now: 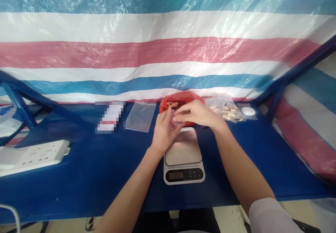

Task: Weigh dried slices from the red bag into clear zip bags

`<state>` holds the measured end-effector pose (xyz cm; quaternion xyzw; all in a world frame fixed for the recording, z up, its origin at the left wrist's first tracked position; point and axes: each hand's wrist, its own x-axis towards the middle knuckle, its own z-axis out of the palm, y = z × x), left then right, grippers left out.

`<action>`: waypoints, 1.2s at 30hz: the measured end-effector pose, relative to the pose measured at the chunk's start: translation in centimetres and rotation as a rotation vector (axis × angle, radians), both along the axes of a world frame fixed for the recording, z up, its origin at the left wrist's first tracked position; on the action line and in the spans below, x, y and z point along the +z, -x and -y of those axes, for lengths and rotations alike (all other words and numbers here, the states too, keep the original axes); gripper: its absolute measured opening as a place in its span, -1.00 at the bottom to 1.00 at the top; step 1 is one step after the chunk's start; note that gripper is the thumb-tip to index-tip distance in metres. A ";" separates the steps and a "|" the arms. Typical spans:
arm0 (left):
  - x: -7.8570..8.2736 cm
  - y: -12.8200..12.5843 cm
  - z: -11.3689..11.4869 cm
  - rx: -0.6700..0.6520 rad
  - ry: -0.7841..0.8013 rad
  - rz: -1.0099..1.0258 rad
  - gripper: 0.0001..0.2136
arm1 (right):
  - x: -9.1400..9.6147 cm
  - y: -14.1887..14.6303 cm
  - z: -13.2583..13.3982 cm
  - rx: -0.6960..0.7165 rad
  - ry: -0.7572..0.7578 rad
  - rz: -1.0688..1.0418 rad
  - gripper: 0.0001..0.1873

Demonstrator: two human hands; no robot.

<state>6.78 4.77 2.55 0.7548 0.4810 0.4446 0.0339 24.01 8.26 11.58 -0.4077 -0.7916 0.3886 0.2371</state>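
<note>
A small, clear, thin plastic bag (176, 122) sits just above the centre of the frame, raised between both hands, its contents too blurred to name. The left hand (164, 126) has its grip clamped on the near and left side of the bag. The right hand (193, 112) comes in from the right, fingertips bunched together at the bag's upper part; whether that grip is shut on the plastic or on something inside it, I cannot tell.

As far as I can judge, the handling is midway: the small bag is picked up but not yet let go, and loose brown flat pieces (172, 104) show in the crumpled red plastic bag (183, 96) just behind the hands. A flat, clear plastic bag (141, 117), left of centre, looks unused.

Just below the hands stands a white digital scale with a silver square plate (183, 149), its dark display giving no figure I can read. Right of centre lie clear plastic bags of pale tan pieces (228, 112), beside a white, smooth oval object (248, 111). A white power strip (39, 154) rests at the left edge of the blue tabletop (105, 180), and a striped woven plastic sheet (157, 53) fills the upper frame
</note>
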 end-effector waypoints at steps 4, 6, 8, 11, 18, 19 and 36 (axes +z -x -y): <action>0.6 -0.1 -0.2 -0.026 0.010 -0.049 -0.34 | 0.3 0.1 0.1 0.015 0.005 0.062 -0.71; 0.7 0.0 -0.4 -0.053 0.024 -0.070 -0.32 | 0.4 0.1 0.1 0.026 0.006 0.079 -0.72; 0.6 0.2 -0.7 -0.073 0.052 -0.081 -0.29 | 0.3 0.1 0.0 0.036 0.011 0.076 -0.76; 0.2 0.3 -1.0 -0.079 0.092 -0.070 -0.24 | 0.1 0.1 -0.4 0.032 0.009 0.040 -0.84; -0.3 1.2 -0.9 -0.134 0.102 -0.055 -0.24 | -0.7 0.0 -0.8 0.015 -0.001 -0.084 -0.86; -0.3 1.5 -0.9 -0.139 0.109 -0.056 -0.25 | -0.8 0.1 -0.8 0.016 0.008 -0.098 -0.86; 2.6 -1.4 -0.9 0.032 0.193 0.093 -0.39 | -1.0 -1.0 -1.4 -0.090 -0.047 -0.172 -0.82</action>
